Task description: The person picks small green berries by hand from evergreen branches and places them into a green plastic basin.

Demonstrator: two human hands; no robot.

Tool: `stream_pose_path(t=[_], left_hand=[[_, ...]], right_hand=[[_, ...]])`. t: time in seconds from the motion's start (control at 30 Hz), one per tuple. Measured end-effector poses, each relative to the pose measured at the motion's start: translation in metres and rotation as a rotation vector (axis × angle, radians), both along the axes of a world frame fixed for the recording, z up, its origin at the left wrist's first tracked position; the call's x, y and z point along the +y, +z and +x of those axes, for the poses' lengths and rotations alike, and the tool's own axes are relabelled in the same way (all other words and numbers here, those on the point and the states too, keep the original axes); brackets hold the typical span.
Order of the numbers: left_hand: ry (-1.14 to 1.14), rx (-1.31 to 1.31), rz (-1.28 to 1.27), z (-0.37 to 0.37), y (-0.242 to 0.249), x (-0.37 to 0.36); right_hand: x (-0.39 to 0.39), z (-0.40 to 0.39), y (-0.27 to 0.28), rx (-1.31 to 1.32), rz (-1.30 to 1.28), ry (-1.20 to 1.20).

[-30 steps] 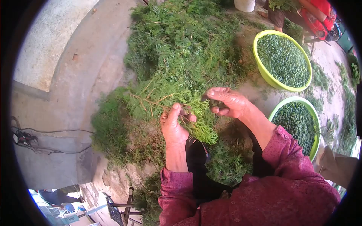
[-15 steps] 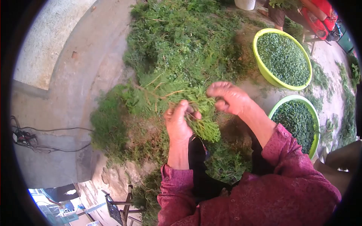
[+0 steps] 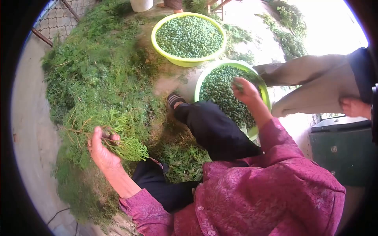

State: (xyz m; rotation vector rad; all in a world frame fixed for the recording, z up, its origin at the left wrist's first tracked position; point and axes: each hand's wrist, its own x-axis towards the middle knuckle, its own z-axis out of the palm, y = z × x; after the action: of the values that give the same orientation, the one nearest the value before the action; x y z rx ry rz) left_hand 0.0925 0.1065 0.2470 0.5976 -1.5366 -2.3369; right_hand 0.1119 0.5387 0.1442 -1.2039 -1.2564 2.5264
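While the green pile is lying along the left:
Left hand (image 3: 101,151): fingers are clenching a leafy sprig (image 3: 118,137) low, beside the pile (image 3: 94,78).
Right hand (image 3: 246,91): fingers are curling over the nearer basin (image 3: 201,84) of green berries (image 3: 220,96); whether anything is pinched, I cannot tell. Loosening close above the heap would be limiting bounce-outs.
Far basin (image 3: 185,61): sitting just beyond.

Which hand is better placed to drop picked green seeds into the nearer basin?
Right. The right hand hangs over the nearer basin of green seeds, while the left hand grips a sprig away from it.
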Motion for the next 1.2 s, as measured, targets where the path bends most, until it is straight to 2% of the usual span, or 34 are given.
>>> stream_pose_path(t=[0.07,0.13,0.17,0.2,0.27,0.3,0.4,0.53,0.57,0.6,0.67,0.7,0.73,0.8,0.83,0.87,0.93,1.0,1.07,1.2], left_hand=[[-0.049,-0.009,-0.042,0.002,0.001,0.000],[-0.053,-0.017,-0.052,0.002,0.002,0.003],[-0.054,-0.024,-0.058,0.001,0.002,0.005],[-0.060,-0.014,-0.057,0.000,-0.001,0.004],[-0.084,-0.047,-0.132,-0.001,-0.011,-0.001],[-0.087,-0.042,-0.129,-0.001,-0.015,-0.001],[-0.078,-0.024,-0.170,0.002,-0.021,-0.001],[-0.056,-0.071,-0.286,0.006,-0.028,-0.005],[-0.068,-0.090,-0.318,0.005,-0.031,-0.006],[-0.075,-0.097,-0.325,0.003,-0.035,-0.011],[-0.140,-0.131,-0.400,0.000,-0.045,-0.020],[-0.110,-0.140,-0.422,0.000,-0.051,-0.020],[-0.115,-0.149,-0.429,-0.002,-0.053,-0.019],[-0.138,-0.177,-0.515,-0.004,-0.057,-0.018],[-0.142,-0.199,-0.549,-0.005,-0.063,-0.023],[-0.145,-0.206,-0.555,-0.005,-0.067,-0.027],[-0.127,-0.320,-0.554,-0.009,-0.067,-0.024],[-0.115,-0.290,-0.567,-0.008,-0.069,-0.018],[0.043,-0.358,-0.506,-0.006,-0.075,-0.021],[0.079,-0.408,-0.527,-0.002,-0.086,-0.029]], right_hand=[[0.055,0.045,-0.020,-0.115,0.045,-0.219],[0.150,0.093,-0.098,0.082,0.441,0.030],[0.090,0.079,0.004,-0.262,-0.009,-0.284],[0.110,0.091,-0.011,-0.252,-0.011,-0.292],[0.163,0.117,-0.051,-0.006,0.717,0.320],[0.164,0.118,-0.043,-0.003,0.720,0.316],[0.147,0.107,-0.002,-0.425,0.189,0.085],[0.181,0.107,-0.055,-0.404,0.308,0.022],[0.185,0.123,-0.067,-0.253,0.502,0.230],[0.197,0.126,-0.079,-0.260,0.493,0.225],[0.221,0.128,-0.110,-0.131,1.439,0.861],[0.228,0.121,-0.121,-0.290,1.733,0.998],[0.222,0.110,-0.120,-0.295,1.722,1.003],[0.180,0.072,-0.082,-0.763,1.147,0.302],[0.172,0.060,-0.067,-0.789,1.159,0.358],[0.177,0.052,-0.075,-0.795,1.151,0.363],[0.186,0.034,-0.087,-0.706,1.611,0.499],[0.197,0.015,-0.101,-0.663,1.560,0.548],[0.208,-0.002,-0.120,-0.716,1.702,0.669],[0.224,-0.017,-0.146,-0.674,1.620,0.775]])
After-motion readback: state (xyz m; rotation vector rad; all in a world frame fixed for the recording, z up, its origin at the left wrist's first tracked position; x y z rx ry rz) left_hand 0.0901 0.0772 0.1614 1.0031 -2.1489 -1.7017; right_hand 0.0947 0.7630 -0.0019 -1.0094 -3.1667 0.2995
